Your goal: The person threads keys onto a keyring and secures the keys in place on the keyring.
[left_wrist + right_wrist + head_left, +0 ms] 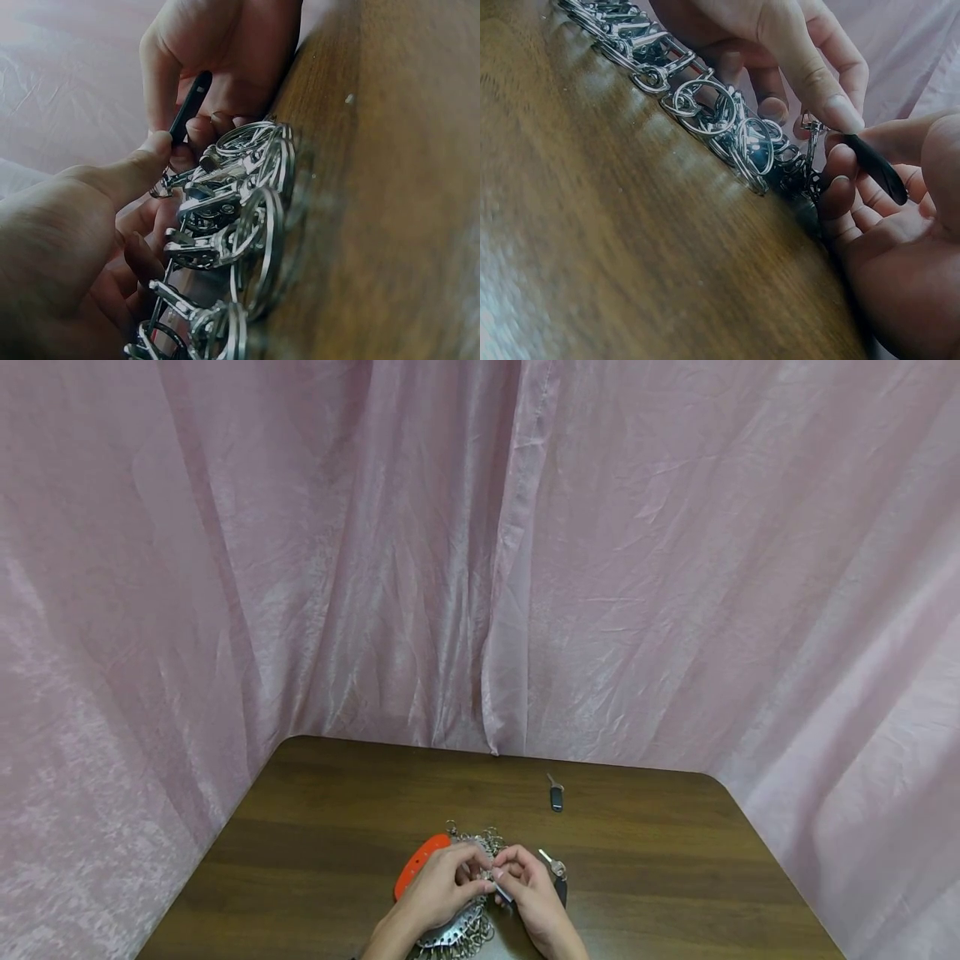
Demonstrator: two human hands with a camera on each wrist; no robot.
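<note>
A metal plate point(444, 937) with holes along its edge lies on the table, bordered by swivel clasps with split rings point(262, 240). My left hand point(438, 881) reaches over it, thumb and fingers pinching a small metal clasp point(810, 124) at the border. Close against it, my right hand point(534, 902) pinches a slim black key fob point(877, 169) between thumb and fingers. The fob's end meets the clasp at my left thumb tip, and the fingers partly hide the joint. An orange curved piece point(417, 863) shows beside the plate, left of my left hand.
A key with a dark fob point(556, 797) lies toward the back of the brown wooden table point(675, 860). Another key point(555, 865) with a black fob is just right of my right hand. Pink curtains point(420, 568) hang around the table.
</note>
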